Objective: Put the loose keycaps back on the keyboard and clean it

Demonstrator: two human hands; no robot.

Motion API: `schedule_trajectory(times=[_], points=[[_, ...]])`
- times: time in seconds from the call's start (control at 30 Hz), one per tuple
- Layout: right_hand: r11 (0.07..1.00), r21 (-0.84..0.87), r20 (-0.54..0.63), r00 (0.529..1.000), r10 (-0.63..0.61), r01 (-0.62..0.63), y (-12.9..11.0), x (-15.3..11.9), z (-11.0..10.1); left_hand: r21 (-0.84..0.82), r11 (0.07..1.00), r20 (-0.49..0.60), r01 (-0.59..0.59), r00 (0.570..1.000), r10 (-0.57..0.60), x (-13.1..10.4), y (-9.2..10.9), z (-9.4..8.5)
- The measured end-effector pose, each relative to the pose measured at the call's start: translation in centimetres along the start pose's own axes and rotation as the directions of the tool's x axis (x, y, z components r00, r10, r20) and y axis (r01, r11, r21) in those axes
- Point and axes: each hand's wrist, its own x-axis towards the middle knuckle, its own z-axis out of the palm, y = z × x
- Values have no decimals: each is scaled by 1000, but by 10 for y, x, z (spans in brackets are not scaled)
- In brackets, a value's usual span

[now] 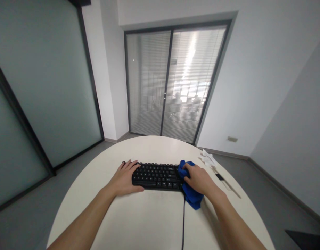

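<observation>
A black keyboard [158, 177] lies flat on the pale round table [139, 222]. My left hand [125, 178] grips its left end, fingers over the far edge and thumb along the near edge, covering the keys there. My right hand [197, 177] is closed on a bunched blue cloth [192, 198] at the keyboard's right end. Part of the cloth is pressed on the keys and the rest spreads onto the table. The cloth and hand hide the rightmost keys.
A black cable [183, 222] runs toward me from the keyboard. At the table's right lie crumpled white tissues [208, 159] and a thin stick with a black band [219, 177]. Beyond stand a glass door with blinds [172, 83] and frosted panels [45, 83].
</observation>
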Motion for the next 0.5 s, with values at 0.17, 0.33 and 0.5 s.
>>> schedule_trajectory(times=[0.17,0.33,0.5], points=[[994,-106,62,997,36,-29,-17,-10,-6,-2,1000,11,7,1000,-7,1,3,-2],[979,-195,75,995,68,-52,-32,-17,-7,-7,1000,16,15,1000,-15,1,4,-4],[979,-110,38,984,175,-170,-28,-14,-8,-18,1000,7,7,1000,-7,0,3,-3]])
